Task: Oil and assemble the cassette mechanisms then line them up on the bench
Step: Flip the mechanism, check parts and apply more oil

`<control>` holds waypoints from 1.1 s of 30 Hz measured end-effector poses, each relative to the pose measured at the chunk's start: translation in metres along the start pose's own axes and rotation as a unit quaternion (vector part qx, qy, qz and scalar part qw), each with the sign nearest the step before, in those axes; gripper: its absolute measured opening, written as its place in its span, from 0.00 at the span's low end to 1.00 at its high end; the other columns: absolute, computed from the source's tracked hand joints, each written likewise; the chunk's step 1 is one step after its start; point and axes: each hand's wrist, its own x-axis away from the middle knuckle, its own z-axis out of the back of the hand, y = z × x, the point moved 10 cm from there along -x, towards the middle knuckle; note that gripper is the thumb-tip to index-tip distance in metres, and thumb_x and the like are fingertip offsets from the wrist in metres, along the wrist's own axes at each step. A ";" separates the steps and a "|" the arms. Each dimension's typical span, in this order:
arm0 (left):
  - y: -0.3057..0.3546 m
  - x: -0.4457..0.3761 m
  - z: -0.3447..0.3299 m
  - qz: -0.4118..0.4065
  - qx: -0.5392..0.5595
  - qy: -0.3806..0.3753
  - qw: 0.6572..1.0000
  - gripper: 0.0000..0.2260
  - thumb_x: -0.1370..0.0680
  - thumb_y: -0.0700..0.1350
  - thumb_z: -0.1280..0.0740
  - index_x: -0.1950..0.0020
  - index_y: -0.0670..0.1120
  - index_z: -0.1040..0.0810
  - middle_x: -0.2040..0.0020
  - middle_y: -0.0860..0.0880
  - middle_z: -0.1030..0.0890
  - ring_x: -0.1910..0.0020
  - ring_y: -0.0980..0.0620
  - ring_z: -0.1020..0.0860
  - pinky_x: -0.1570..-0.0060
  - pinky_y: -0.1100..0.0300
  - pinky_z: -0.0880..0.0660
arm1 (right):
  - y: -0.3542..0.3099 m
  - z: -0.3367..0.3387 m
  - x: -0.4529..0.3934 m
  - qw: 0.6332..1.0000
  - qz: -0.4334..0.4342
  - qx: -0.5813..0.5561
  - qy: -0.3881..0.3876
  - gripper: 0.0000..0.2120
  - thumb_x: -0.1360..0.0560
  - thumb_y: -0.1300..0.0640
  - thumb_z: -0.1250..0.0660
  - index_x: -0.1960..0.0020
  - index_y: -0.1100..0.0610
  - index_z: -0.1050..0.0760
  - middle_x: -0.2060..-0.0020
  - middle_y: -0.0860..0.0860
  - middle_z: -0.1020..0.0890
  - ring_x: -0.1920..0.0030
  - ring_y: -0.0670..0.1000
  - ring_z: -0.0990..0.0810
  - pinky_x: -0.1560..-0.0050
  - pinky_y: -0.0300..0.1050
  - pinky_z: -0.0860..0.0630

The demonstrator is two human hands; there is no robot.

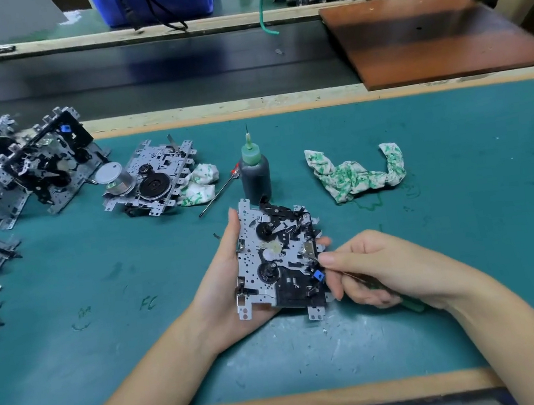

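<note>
The left hand (224, 275) cradles a cassette mechanism (277, 258) from below, above the counter (462, 212) at about 6 o'clock of the scene, its fingers curled round the far edges of the metal plate with one fingertip showing at the plate's 3 o'clock side. The right hand (371, 270) pinches a thin tool (362, 279) with a green handle, and its metal tip touches the mechanism near the small blue part (318, 275) at the plate's 4 o'clock edge.

The main risk, as I judge it, is a slip: the plate is held in the air, not braced on the counter, so a push from the tip could tilt it in the palm and drive the point across the white gears (273, 248) or dislodge a small spring. The left fingertip sits close to the tip's path and could be jabbed.

The oil bottle (255, 173) stands upright at 12 o'clock of the held mechanism, just beyond it, with its thin needle pointing up; lifting the plate forward could knock it over and flood the mat. A screwdriver (220, 191) lies at 11 o'clock beside another mechanism (152, 179) propped on a rag (197, 184). More mechanisms (26, 168) crowd together at 10 o'clock; whether they form a true row I cannot tell. A second rag (356, 173) lies at 1 o'clock
</note>
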 end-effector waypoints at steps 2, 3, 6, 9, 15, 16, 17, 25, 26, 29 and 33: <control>0.001 0.000 -0.002 -0.002 0.001 -0.003 1.000 0.38 0.27 0.68 0.46 0.33 0.38 0.28 0.35 0.37 0.25 0.38 0.42 0.25 0.35 0.48 0.29 | 0.001 0.000 0.000 1.000 -0.003 -0.008 -0.003 0.19 0.26 0.47 0.40 0.72 0.53 0.23 0.82 0.49 0.32 0.82 0.44 0.40 0.80 0.33 0.45; 0.001 0.000 -0.002 -0.003 0.004 -0.003 1.000 0.38 0.27 0.68 0.46 0.33 0.37 0.28 0.35 0.37 0.25 0.38 0.42 0.24 0.37 0.48 0.28 | 0.001 -0.001 0.000 1.000 -0.001 -0.011 -0.004 0.19 0.26 0.47 0.40 0.72 0.53 0.23 0.82 0.49 0.32 0.82 0.44 0.41 0.79 0.33 0.46; 0.001 0.001 -0.001 -0.003 0.005 -0.005 1.000 0.36 0.25 0.68 0.47 0.35 0.38 0.25 0.36 0.37 0.24 0.39 0.42 0.23 0.38 0.48 0.27 | 0.000 -0.003 0.001 1.000 0.002 0.004 -0.012 0.19 0.26 0.46 0.40 0.72 0.53 0.23 0.82 0.50 0.33 0.81 0.46 0.43 0.78 0.37 0.48; 0.000 0.001 -0.001 -0.002 0.003 -0.004 1.000 0.36 0.24 0.68 0.49 0.38 0.39 0.22 0.37 0.37 0.23 0.40 0.42 0.23 0.38 0.48 0.26 | 0.000 -0.002 0.003 1.000 0.005 0.024 -0.010 0.19 0.27 0.45 0.40 0.71 0.54 0.22 0.82 0.50 0.33 0.80 0.47 0.42 0.77 0.39 0.47; 0.000 0.002 -0.001 -0.002 0.001 -0.001 1.000 0.36 0.24 0.68 0.49 0.36 0.38 0.24 0.36 0.36 0.25 0.39 0.41 0.23 0.39 0.47 0.26 | -0.001 -0.005 0.002 0.999 0.016 0.036 -0.002 0.18 0.25 0.47 0.40 0.70 0.54 0.25 0.80 0.48 0.27 0.80 0.45 0.32 0.75 0.36 0.34; 0.001 0.002 -0.001 -0.005 0.001 -0.002 1.000 0.36 0.24 0.67 0.49 0.36 0.38 0.25 0.36 0.36 0.24 0.39 0.41 0.23 0.39 0.47 0.26 | 0.000 -0.005 0.002 1.000 0.014 0.025 -0.003 0.19 0.24 0.48 0.41 0.70 0.54 0.26 0.80 0.49 0.26 0.80 0.45 0.32 0.75 0.36 0.33; 0.001 0.003 -0.002 -0.007 0.003 -0.002 1.000 0.36 0.24 0.67 0.48 0.36 0.38 0.24 0.36 0.36 0.24 0.40 0.41 0.23 0.39 0.47 0.26 | 0.001 -0.005 0.003 1.000 0.009 0.018 -0.003 0.19 0.23 0.49 0.42 0.69 0.55 0.27 0.80 0.49 0.26 0.80 0.45 0.32 0.77 0.35 0.34; 0.001 0.003 -0.002 -0.006 0.005 0.000 1.000 0.35 0.23 0.67 0.49 0.39 0.39 0.21 0.38 0.37 0.22 0.41 0.42 0.22 0.42 0.49 0.24 | 0.001 -0.003 0.005 0.999 -0.019 0.034 0.008 0.21 0.19 0.53 0.43 0.69 0.57 0.27 0.82 0.48 0.31 0.81 0.44 0.41 0.79 0.36 0.46; 0.001 0.003 -0.002 -0.005 0.004 0.002 1.000 0.35 0.23 0.67 0.50 0.39 0.39 0.21 0.38 0.37 0.22 0.41 0.42 0.22 0.41 0.49 0.24 | 0.001 -0.003 0.004 0.999 -0.018 0.036 0.010 0.20 0.20 0.52 0.43 0.69 0.57 0.27 0.82 0.48 0.32 0.81 0.44 0.41 0.78 0.37 0.46; 0.001 0.003 0.000 -0.004 0.002 0.008 1.000 0.35 0.23 0.67 0.50 0.38 0.39 0.22 0.37 0.37 0.23 0.40 0.42 0.22 0.40 0.48 0.25 | -0.001 -0.003 0.003 0.998 -0.012 0.050 0.020 0.21 0.20 0.51 0.43 0.70 0.57 0.27 0.83 0.48 0.33 0.81 0.45 0.39 0.76 0.40 0.42; 0.002 0.002 0.001 -0.008 -0.001 0.015 1.000 0.35 0.23 0.67 0.51 0.37 0.39 0.23 0.36 0.36 0.24 0.38 0.41 0.23 0.38 0.48 0.27 | -0.003 -0.006 0.003 0.999 0.006 0.045 0.019 0.22 0.21 0.51 0.42 0.73 0.53 0.27 0.83 0.49 0.33 0.81 0.47 0.37 0.72 0.44 0.37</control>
